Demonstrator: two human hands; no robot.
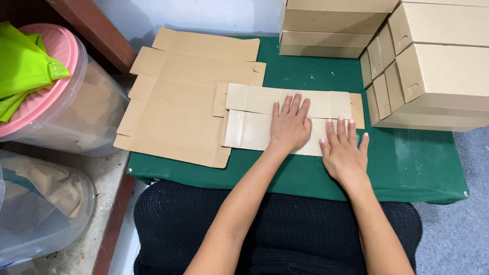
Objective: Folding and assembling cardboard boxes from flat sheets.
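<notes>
Pressing: left hand (290, 125) and right hand (345, 150), both flat, palms down, holding nothing.
Under them: folded flat brown cardboard box blank (254, 114), probably being creased.
Left of it: unfolded blanks (178, 97).

We saw a flat-folded box blank of matt brown cardboard (254, 114), its paper face pale and slightly fibrous. Beneath it, the unfolded sheet of plain tan cardboard (178, 107) looked equally dull and smooth. The table's dark green cloth cover (407, 163) was matt and flecked with white specks. The assembled brown cardboard boxes (438, 66) were unglossed. The clear plastic tub with a pink lid (76, 102) looked faintly shiny.
</notes>
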